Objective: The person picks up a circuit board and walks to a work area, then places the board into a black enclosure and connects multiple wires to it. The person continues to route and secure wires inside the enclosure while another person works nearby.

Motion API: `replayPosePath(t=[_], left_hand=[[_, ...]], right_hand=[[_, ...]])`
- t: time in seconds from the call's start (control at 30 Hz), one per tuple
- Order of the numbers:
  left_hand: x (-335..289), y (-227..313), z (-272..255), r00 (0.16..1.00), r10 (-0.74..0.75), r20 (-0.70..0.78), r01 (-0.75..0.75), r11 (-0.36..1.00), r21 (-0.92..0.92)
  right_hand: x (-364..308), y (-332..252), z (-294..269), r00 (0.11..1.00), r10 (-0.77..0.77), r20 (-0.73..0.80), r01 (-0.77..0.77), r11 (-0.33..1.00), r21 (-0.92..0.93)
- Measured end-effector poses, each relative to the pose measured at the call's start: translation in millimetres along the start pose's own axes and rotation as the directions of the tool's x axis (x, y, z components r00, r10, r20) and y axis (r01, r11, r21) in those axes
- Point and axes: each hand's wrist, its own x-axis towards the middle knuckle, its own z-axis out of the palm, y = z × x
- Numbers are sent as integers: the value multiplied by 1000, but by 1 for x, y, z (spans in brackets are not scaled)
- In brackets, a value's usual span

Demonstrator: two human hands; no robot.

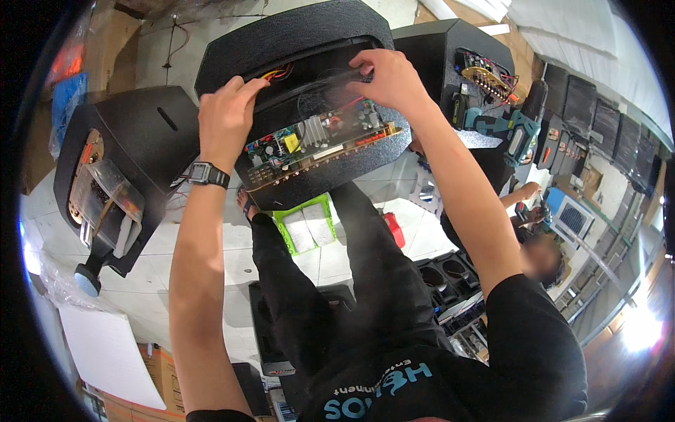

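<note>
Presently, the left hand (pixel 226 112) is reaching over the left part of the opening in a black speaker cabinet (pixel 295 27), its fingers bending and one digit pointing right, toward yellow and red wires (pixel 276 72) that are lying inside the opening. The right hand (pixel 394 81) is reaching over the right part of the same opening, its fingers curling left and its thumb standing on their near side. A hazy, see-through dark sheet (pixel 320 95) is seemingly spanning the space between the two hands; whether either hand is grasping it, the picture is not showing clearly, so the state of both grips is remaining undetermined. A circuit board (pixel 311 133), bearing silver heat-sink fins and a yellow component, is lying on the near side of the opening, between the hands from left to right but nearer than both, its left end sitting just near of the left hand; neither hand is visibly gripping it. A second black cabinet (pixel 148 133) is standing to the left, and a third cabinet (pixel 422 63) to the right. A teal power tool (pixel 524 137) is lying farther right, while a green tray (pixel 283 232) is resting on the floor, nearer than the opened cabinet.
</note>
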Motion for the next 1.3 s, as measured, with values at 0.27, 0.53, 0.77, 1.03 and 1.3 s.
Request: replayPosePath(t=[0.27, 0.53, 0.77, 1.03, 1.3], left_hand=[[34, 42, 3, 977, -176, 121, 202, 945, -259], [37, 49, 22, 977, -118, 177, 144, 979, -143], [25, 31, 27, 980, -167, 106, 191, 939, -285], [12, 11, 35, 919, -355, 171, 390, 754, -529], [8, 13, 41, 972, -224, 65, 222, 805, -551]], right_hand=[[12, 12, 24, 995, -55, -81, 52, 998, -43], [21, 14, 23, 903, -293, -314, 361, 913, 188], [19, 26, 16, 885, -283, -369, 359, 921, 155], [12, 13, 0, 891, -114, -438, 266, 915, 302], [19, -1, -3, 871, -226, -435, 362, 896, 259]])
